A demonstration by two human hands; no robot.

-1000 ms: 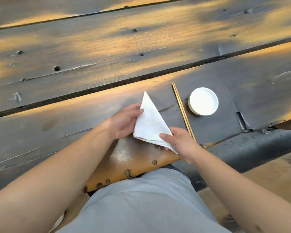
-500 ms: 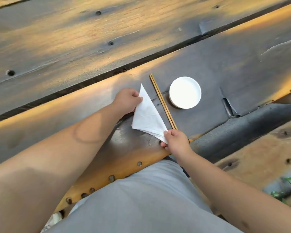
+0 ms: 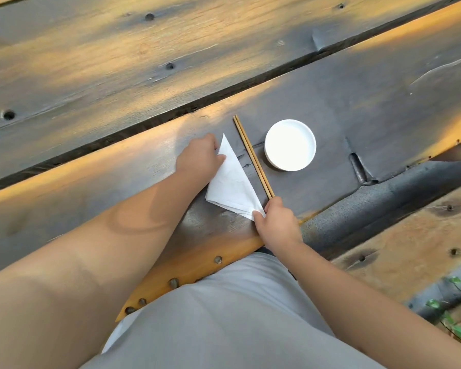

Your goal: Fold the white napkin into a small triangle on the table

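The white napkin [image 3: 232, 183] lies flat on the dark wooden table [image 3: 357, 107], folded into a long triangle whose tip points away from me. My left hand [image 3: 198, 158] presses its upper left edge near the tip, thumb on the paper. My right hand [image 3: 276, 223] pinches the near right corner of the napkin between thumb and fingers, close to the table's front edge.
A pair of wooden chopsticks [image 3: 252, 155] lies just right of the napkin, its near end touching my right hand. A round white dish [image 3: 290, 145] sits further right. A deep gap [image 3: 144, 123] between planks runs behind. My grey-clad lap fills the foreground.
The napkin has been lowered from slightly raised to flat on the table, closer to the chopsticks. My left hand slid up toward its tip; my right hand stays on the near corner.
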